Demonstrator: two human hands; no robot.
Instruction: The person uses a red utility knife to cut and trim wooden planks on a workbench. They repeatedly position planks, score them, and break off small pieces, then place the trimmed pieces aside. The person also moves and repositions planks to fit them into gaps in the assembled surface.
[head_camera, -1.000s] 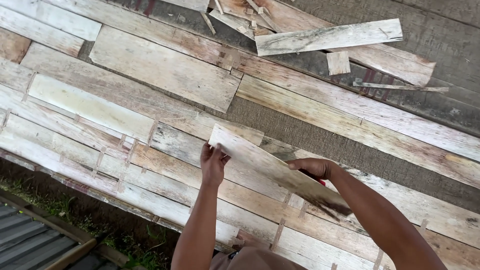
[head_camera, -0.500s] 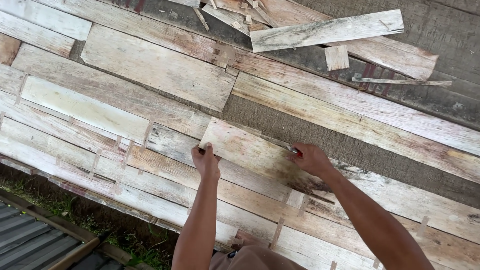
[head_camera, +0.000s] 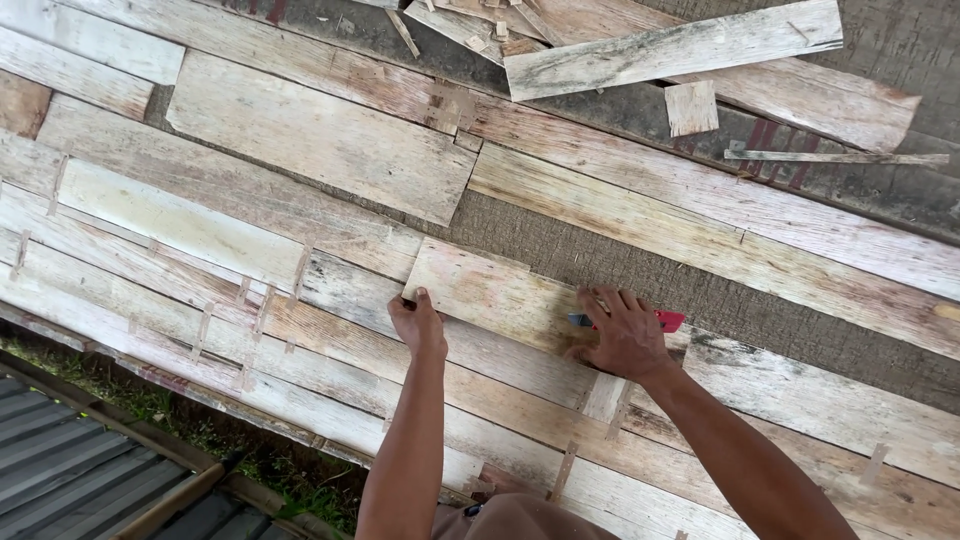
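A short pale wooden board (head_camera: 490, 292) lies flat among long weathered planks (head_camera: 250, 190) laid side by side. My left hand (head_camera: 418, 325) rests on the board's lower left corner, fingers curled at its edge. My right hand (head_camera: 625, 335) presses on the board's right end and holds a small red and blue tool (head_camera: 668, 320) against the wood; most of the tool is hidden under the fingers.
Loose boards (head_camera: 670, 48) and small offcuts (head_camera: 691, 107) lie piled at the top. A strip of dark rough ground (head_camera: 640, 275) shows between planks. Grass (head_camera: 150, 415) and a corrugated metal sheet (head_camera: 60, 480) lie at the lower left.
The short board, held tilted up a second ago, has come down flat onto the planks. Both hands moved down with it and now press on its ends.
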